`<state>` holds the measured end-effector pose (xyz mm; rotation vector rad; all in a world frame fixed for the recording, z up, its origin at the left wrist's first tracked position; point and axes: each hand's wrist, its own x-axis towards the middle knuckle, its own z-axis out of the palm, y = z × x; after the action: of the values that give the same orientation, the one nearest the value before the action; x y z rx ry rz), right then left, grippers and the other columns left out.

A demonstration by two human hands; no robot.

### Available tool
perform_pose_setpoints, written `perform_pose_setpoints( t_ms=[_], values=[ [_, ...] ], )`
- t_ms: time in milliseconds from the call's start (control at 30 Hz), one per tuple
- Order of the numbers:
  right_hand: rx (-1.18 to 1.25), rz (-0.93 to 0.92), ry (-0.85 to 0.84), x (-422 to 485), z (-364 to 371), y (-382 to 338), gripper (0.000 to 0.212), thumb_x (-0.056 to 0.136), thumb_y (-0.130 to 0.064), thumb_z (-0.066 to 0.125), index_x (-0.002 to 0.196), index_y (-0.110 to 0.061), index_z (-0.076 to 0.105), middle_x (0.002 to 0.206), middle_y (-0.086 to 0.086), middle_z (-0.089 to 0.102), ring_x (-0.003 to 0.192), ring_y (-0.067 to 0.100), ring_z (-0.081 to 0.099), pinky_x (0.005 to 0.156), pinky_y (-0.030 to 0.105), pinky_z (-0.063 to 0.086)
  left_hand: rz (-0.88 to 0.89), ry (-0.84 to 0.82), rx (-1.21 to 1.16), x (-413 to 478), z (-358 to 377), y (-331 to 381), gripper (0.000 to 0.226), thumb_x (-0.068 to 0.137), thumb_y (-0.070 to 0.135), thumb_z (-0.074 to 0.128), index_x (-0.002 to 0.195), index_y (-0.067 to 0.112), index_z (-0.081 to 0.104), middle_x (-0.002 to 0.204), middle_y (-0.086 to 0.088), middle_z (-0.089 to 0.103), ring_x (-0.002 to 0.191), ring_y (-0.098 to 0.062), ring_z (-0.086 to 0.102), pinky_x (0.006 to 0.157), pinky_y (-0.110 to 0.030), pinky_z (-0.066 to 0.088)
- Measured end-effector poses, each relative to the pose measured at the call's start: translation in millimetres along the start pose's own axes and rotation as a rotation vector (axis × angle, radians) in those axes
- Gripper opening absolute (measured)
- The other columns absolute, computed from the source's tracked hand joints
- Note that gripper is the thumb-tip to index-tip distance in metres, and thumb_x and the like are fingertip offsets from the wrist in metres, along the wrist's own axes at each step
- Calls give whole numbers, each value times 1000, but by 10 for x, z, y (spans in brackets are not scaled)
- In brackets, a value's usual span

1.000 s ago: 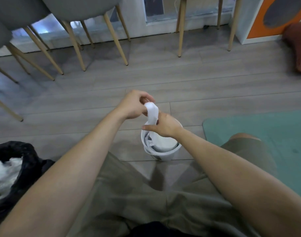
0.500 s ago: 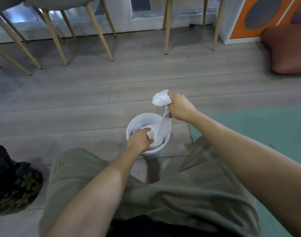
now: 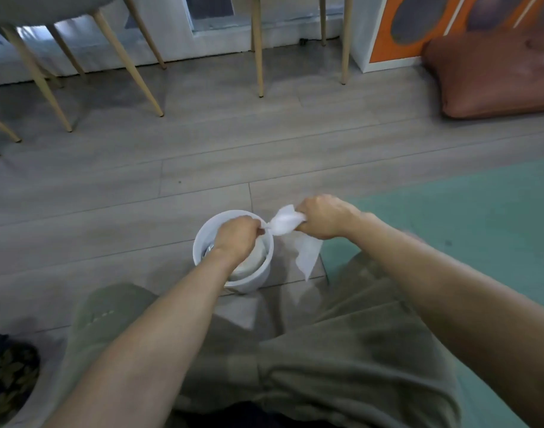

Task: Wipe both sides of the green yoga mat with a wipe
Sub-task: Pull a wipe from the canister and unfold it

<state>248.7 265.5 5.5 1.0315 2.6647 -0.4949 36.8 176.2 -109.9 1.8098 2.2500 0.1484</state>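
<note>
A white wipe tub stands on the grey floor between my knees. My left hand sits over the tub's mouth and pinches the near end of a white wipe. My right hand grips the other end of that wipe just right of the tub, and a loose corner hangs down below it. The wipe is stretched taut between the two hands. The green yoga mat lies flat on the floor at the right, under my right forearm and leg.
Wooden chair legs and table legs stand along the far wall. A reddish-brown cushion lies at the far right beside an orange and white panel. A dark patterned bag sits at the lower left.
My right hand has drawn the wipe down and to the right of the tub. My left hand has risen from inside the tub and now pinches the wipe's near end, pulling it taut.
</note>
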Motion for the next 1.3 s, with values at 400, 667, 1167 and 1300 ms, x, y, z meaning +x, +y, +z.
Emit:
perform_pose_setpoints(
  t_ms=[400, 667, 1167, 1300],
  values=[
    [-157, -77, -12, -60, 262, -94, 13, 87, -11, 55, 76, -16, 51, 77, 8, 56, 71, 35, 51, 63, 34, 38, -76, -23, 24, 345, 9, -4, 19, 101, 23, 60, 94, 17, 77, 82, -7, 70, 76, -33, 62, 64, -36, 47],
    [-31, -109, 65, -217, 314, -22, 3, 88, -15, 58, 85, -17, 58, 90, 10, 72, 81, 38, 61, 65, 35, 38, -371, -76, -108, 179, -269, -849, 21, 92, 32, 78, 101, 14, 76, 88, -7, 77, 92, -31, 71, 78, -35, 54],
    [688, -97, 248, 570, -386, -285, 80, 80, -22, 94, 149, -27, 55, 123, -4, 66, 73, 0, 61, 85, 25, 54, -124, 58, -996, -179, -1187, -375, 22, 81, 37, 88, 96, 23, 80, 96, -15, 77, 85, -16, 68, 88, -38, 54],
    [609, 25, 345, 629, -402, -230, 48, 83, -22, 91, 126, -21, 72, 108, -4, 73, 81, 11, 65, 85, 32, 58, -165, 102, -988, -155, -1307, -543, 21, 86, 40, 80, 84, 21, 72, 81, -1, 64, 76, -12, 54, 77, -30, 46]
  ],
)
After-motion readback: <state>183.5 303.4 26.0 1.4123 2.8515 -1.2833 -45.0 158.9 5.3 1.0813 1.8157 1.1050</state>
